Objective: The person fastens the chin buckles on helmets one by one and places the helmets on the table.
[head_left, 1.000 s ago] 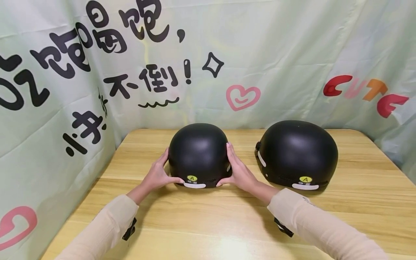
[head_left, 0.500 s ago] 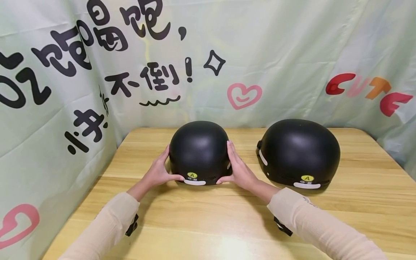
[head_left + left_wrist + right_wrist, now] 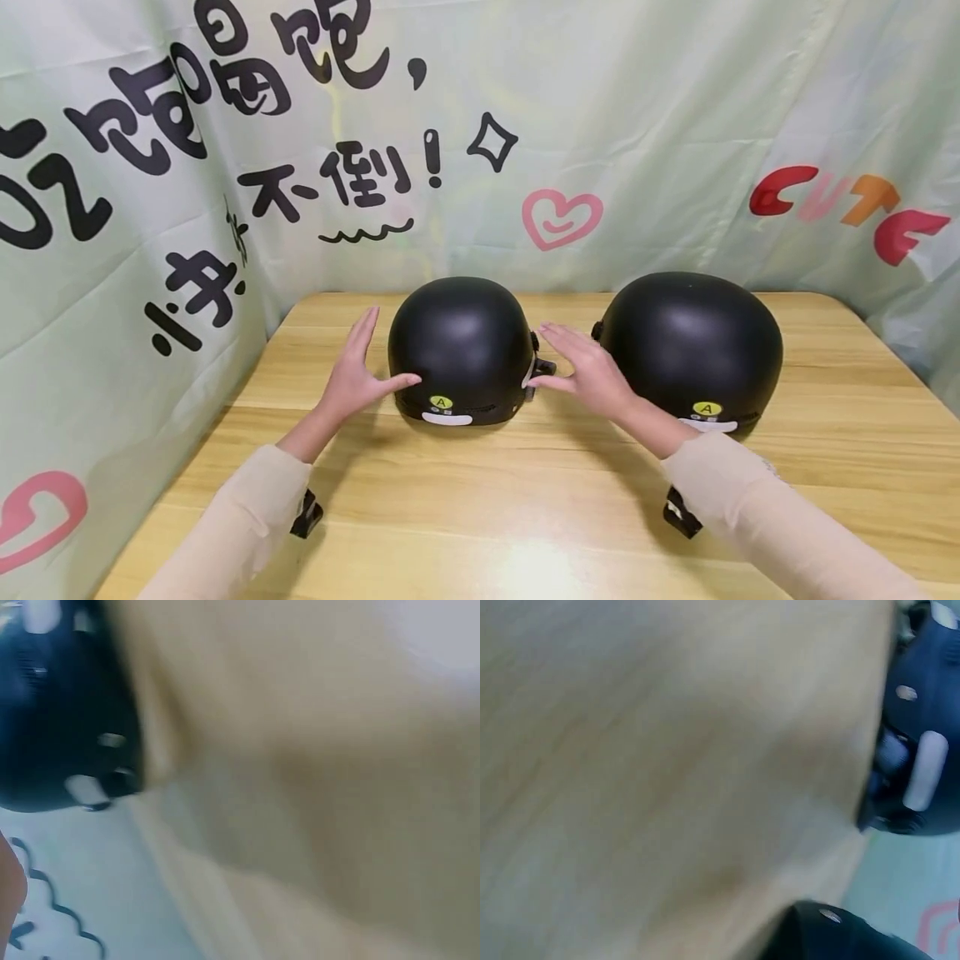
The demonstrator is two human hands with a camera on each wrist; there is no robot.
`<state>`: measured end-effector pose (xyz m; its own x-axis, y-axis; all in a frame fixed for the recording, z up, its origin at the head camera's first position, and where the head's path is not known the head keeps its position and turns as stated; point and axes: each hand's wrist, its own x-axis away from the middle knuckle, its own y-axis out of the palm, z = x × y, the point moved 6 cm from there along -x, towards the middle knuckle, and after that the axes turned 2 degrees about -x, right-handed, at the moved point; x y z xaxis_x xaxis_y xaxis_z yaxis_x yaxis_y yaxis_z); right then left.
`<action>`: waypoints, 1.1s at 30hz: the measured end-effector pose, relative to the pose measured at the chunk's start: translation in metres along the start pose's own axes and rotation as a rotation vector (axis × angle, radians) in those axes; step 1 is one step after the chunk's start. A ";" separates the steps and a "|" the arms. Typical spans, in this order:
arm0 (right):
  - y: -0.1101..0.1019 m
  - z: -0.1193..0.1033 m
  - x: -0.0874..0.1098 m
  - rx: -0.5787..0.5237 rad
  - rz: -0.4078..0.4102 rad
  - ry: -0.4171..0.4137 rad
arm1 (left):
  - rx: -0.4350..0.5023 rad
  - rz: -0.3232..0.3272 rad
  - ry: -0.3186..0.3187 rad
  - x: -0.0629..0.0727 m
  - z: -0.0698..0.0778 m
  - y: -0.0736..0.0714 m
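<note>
A matte black helmet (image 3: 459, 342) with a yellow "A" sticker and a white strip sits on the wooden table. My left hand (image 3: 358, 371) is spread at its left side, the thumb overlapping the shell in the head view. To its right, my right hand (image 3: 588, 371) is spread too, the thumb tip near the helmet's side strip, holding nothing. Blurred in the left wrist view is the same helmet (image 3: 60, 712). The right wrist view has a helmet (image 3: 930, 735) at its right edge and part of another black shell (image 3: 832, 934) at the bottom.
A second black helmet (image 3: 692, 346) stands to the right, its lower edge partly behind my right forearm. The wooden table (image 3: 465, 500) runs back to a pale curtain (image 3: 660, 125) with printed letters and hearts, which also hangs along the left side.
Both hands have let go of the left helmet and moved apart, the left one leftward and the right one rightward. A buckle or strap at the helmet's right side now shows.
</note>
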<state>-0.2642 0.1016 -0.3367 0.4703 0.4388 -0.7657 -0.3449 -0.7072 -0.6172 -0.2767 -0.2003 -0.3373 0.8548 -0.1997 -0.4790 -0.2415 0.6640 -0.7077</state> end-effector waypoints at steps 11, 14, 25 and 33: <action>-0.071 -0.003 -0.013 0.001 0.181 -0.034 | 0.045 0.137 0.199 -0.020 0.067 -0.015; -0.087 0.000 -0.012 -0.015 0.234 -0.020 | 0.056 0.122 0.224 -0.019 0.080 -0.013; -0.128 0.009 -0.006 0.050 0.309 -0.001 | 0.078 0.097 0.222 -0.024 0.105 -0.006; -0.147 0.025 0.009 0.096 0.284 0.100 | 0.112 0.060 0.254 -0.029 0.127 0.013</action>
<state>-0.2290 0.2237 -0.2574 0.4198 0.1714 -0.8913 -0.5466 -0.7362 -0.3990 -0.2468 -0.0947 -0.2664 0.6946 -0.3221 -0.6432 -0.2243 0.7526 -0.6191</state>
